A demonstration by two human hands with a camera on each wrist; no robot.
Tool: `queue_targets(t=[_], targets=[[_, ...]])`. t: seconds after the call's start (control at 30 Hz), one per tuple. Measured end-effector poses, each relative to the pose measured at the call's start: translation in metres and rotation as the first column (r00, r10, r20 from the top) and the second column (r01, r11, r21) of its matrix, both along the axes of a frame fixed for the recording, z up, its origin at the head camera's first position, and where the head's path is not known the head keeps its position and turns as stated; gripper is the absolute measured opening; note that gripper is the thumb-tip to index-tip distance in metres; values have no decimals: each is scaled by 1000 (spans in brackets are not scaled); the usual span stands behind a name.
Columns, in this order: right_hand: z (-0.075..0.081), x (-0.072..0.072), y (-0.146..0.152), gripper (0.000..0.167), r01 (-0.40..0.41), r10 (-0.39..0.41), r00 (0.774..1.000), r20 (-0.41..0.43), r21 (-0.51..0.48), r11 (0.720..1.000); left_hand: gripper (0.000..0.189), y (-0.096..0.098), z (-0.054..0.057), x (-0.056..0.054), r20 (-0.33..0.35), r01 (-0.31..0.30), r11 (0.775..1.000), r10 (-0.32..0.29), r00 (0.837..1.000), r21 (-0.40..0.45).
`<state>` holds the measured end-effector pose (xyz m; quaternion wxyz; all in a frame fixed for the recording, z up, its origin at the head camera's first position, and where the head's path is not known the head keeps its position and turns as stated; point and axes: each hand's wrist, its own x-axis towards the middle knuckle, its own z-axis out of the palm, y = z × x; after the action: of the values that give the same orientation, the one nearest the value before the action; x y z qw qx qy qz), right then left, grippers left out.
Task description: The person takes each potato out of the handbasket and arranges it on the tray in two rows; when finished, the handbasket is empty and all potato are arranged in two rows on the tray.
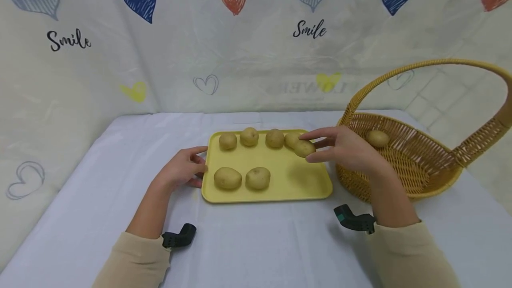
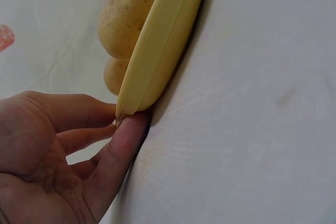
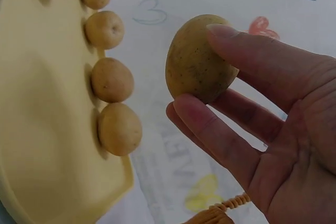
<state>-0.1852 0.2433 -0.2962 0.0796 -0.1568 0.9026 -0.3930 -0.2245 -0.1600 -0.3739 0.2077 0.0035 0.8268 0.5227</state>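
Above the right part of the yellow tray (image 1: 244, 157), my right hand (image 1: 352, 150) pinches a potato (image 3: 194, 69) between thumb and fingers. The right wrist view shows this potato raised apart from those on the tray. At the tray's left end, my left hand (image 1: 183, 167) holds the edge, its thumb (image 2: 123, 142) against the outer wall and a finger at the rim. Several potatoes line the tray's back side, among them a round one (image 1: 228, 141). Two more, an oblong potato (image 1: 227, 178) and a rounder potato (image 1: 258, 178), lie along the front.
Right of the tray stands a wicker basket (image 1: 416, 152) with a tall arched handle (image 1: 432, 62); one potato (image 1: 377, 138) lies inside it. A white cloth (image 1: 256, 243) covers the table. Behind hangs a pale backdrop (image 1: 256, 48) printed with hearts.
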Motion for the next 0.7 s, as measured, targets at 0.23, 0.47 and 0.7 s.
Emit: queue_targets(t=[0.23, 0.47, 0.7], targets=[[-14, -8, -16, 49, -32, 32, 999, 27, 0, 999, 73, -3, -2, -1, 5, -7, 1000, 7, 1000, 6], [-27, -13, -25, 46, -57, 55, 997, 51, 35, 998, 73, -2, -3, -1, 4, -6, 1000, 6, 1000, 12], [-42, -19, -32, 47, -102, 99, 993, 65, 41, 994, 73, -2, -3, -1, 4, -6, 1000, 6, 1000, 5]])
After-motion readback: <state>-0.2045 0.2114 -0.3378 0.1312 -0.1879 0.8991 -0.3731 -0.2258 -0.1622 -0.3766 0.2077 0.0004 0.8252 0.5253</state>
